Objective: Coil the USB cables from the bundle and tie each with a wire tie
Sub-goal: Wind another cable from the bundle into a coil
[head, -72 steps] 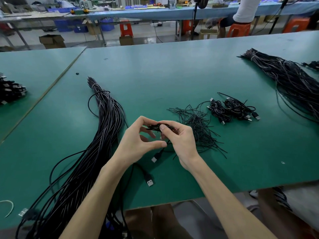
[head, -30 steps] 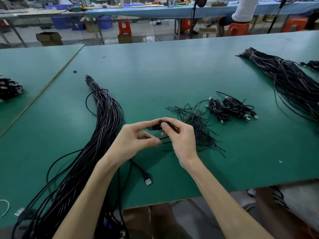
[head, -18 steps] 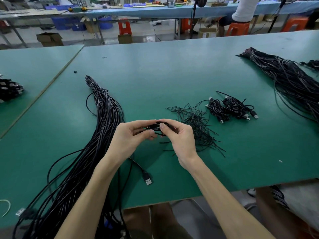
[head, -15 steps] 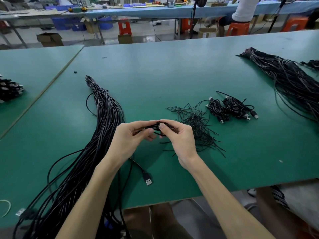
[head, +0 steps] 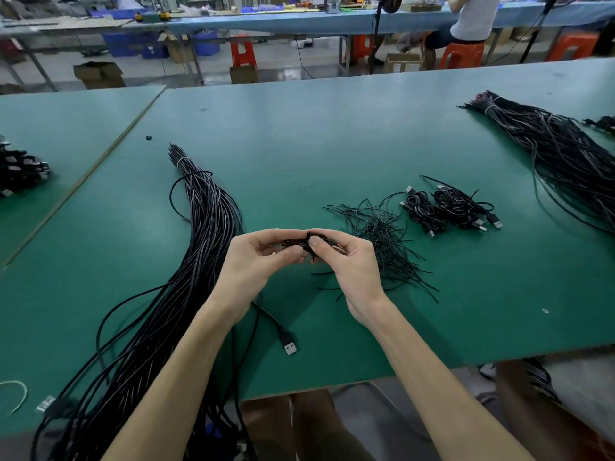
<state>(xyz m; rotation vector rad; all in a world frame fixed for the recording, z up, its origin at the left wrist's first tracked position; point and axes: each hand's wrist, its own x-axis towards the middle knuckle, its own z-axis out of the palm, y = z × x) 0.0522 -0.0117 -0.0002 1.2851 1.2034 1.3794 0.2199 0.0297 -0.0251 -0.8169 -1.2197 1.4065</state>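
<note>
A small coiled black USB cable (head: 293,242) is held above the green table (head: 299,144), mostly hidden by my fingers. My left hand (head: 256,261) grips its left side. My right hand (head: 346,261) pinches the coil's middle with thumb and forefinger, where a thin black wire tie seems to sit. A long bundle of black USB cables (head: 199,227) lies to the left and runs off the table's near edge. A loose USB plug (head: 289,344) from it lies below my left wrist. Loose black wire ties (head: 382,241) are heaped just right of my right hand. Tied coils (head: 446,207) lie beyond them.
A second large cable bundle (head: 565,161) lies at the far right. Dark connectors (head: 20,171) sit on the adjoining table at the left. A white tie (head: 16,390) lies at the near left corner. A seated person (head: 472,18) and orange stools are behind the table.
The cable's hanging end with its plug has been drawn up into the coil. My left fingers moved in to meet my right thumb on the coil.
</note>
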